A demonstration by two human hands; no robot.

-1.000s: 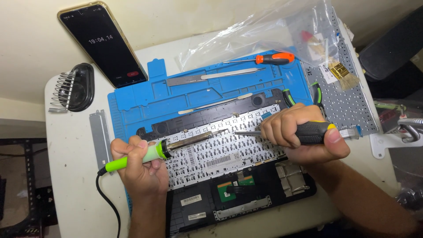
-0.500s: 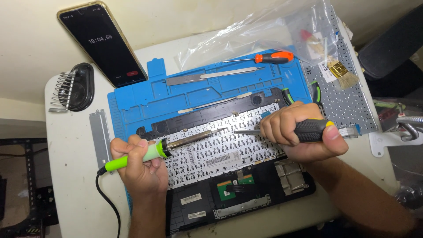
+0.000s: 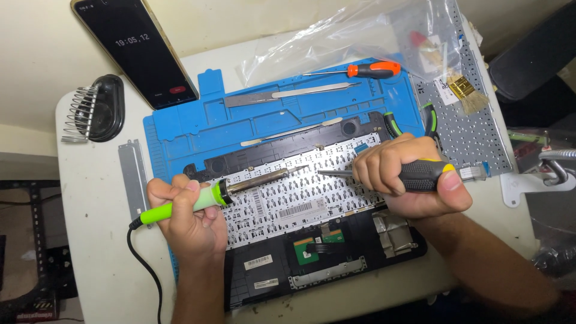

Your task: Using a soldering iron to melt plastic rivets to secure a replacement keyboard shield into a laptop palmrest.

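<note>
Little has changed since the earlier frames: the left hand [image 3: 189, 219] still grips the green soldering iron [image 3: 204, 199], its tip over the keyboard's back [image 3: 300, 195]. At three o'clock, the right hand [image 3: 408, 177] stays closed around the black-handled screwdriver [image 3: 420, 175].

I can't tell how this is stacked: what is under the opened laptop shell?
A blue work mat lies under the laptop shell, on the white table. How far the mat reaches beneath is hidden by the shell and both hands.
</note>
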